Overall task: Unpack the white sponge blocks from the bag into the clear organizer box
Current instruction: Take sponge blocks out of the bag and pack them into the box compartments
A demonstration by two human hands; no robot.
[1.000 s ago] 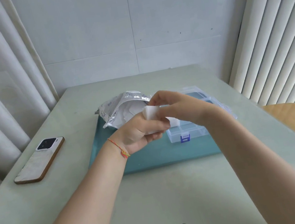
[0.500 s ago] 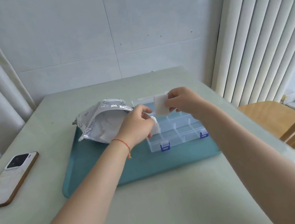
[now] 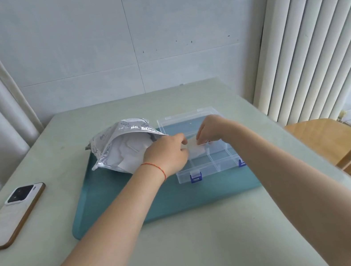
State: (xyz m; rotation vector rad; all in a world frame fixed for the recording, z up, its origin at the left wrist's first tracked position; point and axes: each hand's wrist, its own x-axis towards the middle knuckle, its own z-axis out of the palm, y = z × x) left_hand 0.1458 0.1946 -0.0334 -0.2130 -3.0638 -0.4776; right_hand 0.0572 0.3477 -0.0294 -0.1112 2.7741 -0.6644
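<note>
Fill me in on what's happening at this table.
A person is unpacking white sponge blocks from a silver bag into a clear organizer box, both on a teal tray. The left hand and right hand are together over the box's back compartments, lowering a sponge block in. The box lid lies open behind. More white blocks show in the bag's mouth. A phone lies face down at the left.

Bright, soft daylight enters through the vertical blinds [image 3: 317, 37] at right; shadows are faint, focus is sharp, and wide-angle distortion bows the frame edges
</note>
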